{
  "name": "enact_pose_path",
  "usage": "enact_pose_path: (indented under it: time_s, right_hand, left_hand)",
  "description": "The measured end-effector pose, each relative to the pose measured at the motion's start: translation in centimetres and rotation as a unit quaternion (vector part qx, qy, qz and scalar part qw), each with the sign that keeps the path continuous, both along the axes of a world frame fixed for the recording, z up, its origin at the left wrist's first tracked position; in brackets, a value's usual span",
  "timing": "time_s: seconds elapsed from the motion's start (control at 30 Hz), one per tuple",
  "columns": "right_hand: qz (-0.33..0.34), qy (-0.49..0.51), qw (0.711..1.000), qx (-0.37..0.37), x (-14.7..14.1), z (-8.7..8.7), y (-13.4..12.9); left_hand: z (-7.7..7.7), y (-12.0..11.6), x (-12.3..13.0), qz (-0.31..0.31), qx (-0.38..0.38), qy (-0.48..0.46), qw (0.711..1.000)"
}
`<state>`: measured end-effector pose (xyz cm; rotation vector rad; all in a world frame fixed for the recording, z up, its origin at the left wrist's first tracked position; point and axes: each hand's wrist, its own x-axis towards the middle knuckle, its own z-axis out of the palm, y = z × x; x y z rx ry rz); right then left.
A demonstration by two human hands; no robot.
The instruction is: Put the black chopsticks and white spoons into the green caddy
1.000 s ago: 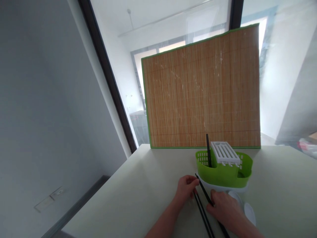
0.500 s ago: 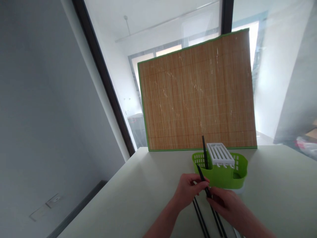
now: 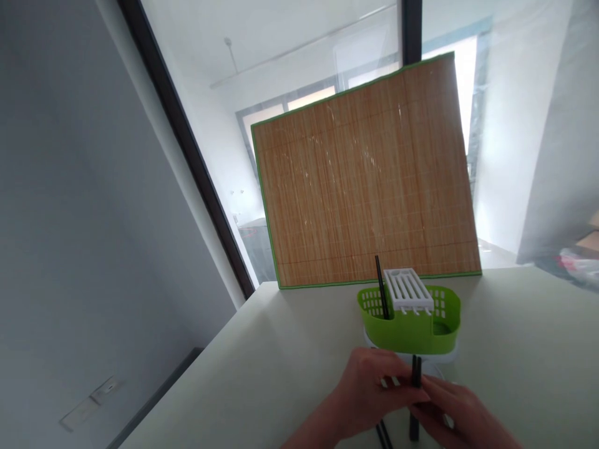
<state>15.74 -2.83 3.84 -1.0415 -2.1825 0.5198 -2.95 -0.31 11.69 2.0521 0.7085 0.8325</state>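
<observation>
Together, the left hand (image 3: 367, 388) and right hand (image 3: 461, 408) pinch two black chopsticks (image 3: 416, 372) near the green basket (image 3: 405, 333).

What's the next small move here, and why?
Probably raise the held black chopsticks toward the left compartment of the green basket. The left hand and right hand have them together in front of it, and other black sticks already stand in that compartment.

Broad way over worktop (image 3: 281, 362) at left, up to mat (image 3: 360, 187) standing along far edge. Basket (image 3: 405, 335) blocks just beyond left hand (image 3: 374, 390) and right hand (image 3: 452, 408); upright chopsticks (image 3: 380, 288) rise from its left end, rack (image 3: 403, 275) bridges its middle. Room also right of basket.
</observation>
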Motion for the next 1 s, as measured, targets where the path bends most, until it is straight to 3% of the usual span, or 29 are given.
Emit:
enact_pose_path:
  time_s: [0.17, 0.23, 0.3, 0.37, 0.5, 0.6, 0.67, 0.8, 1.0]
  right_hand:
    - [-0.022, 0.007, 0.999, -0.023, -0.2, -0.1, 0.3]
    - [-0.031, 0.010, 0.999, -0.020, -0.2, 0.1, 0.5]
    - [-0.050, 0.028, 0.998, -0.011, 0.0, 0.3, 0.7]
    - [-0.072, 0.049, 0.996, -0.005, 0.3, 0.5, 1.0]
    - [-0.099, 0.059, 0.993, 0.002, 0.4, -0.3, 1.6]
    - [-0.102, 0.043, 0.994, 0.002, -0.2, -1.6, 1.9]
    - [-0.104, 0.023, 0.994, 0.012, -0.6, -2.4, 1.9]
    - [-0.085, -0.036, 0.995, 0.035, -0.6, -3.3, 1.9]
    - [-0.078, -0.086, 0.992, 0.051, -0.7, -2.5, 1.6]
  left_hand:
    - [-0.3, 0.0, 0.3, 0.038, 0.005, 0.033, 0.999]
    - [0.4, 0.2, -0.1, 0.054, 0.027, 0.032, 0.998]
    - [2.2, 0.8, -1.0, 0.086, 0.050, 0.005, 0.995]
    - [4.8, 1.9, -2.0, 0.134, 0.081, -0.045, 0.987]
    - [10.3, 6.2, -3.3, 0.199, 0.158, -0.149, 0.956]
    - [11.7, 10.9, -2.6, 0.192, 0.156, -0.171, 0.954]
    - [10.9, 14.1, -1.6, 0.183, 0.133, -0.147, 0.963]
    - [7.1, 19.1, 0.5, 0.215, 0.109, -0.021, 0.970]
    - [2.2, 22.2, 2.2, 0.194, 0.043, 0.071, 0.978]
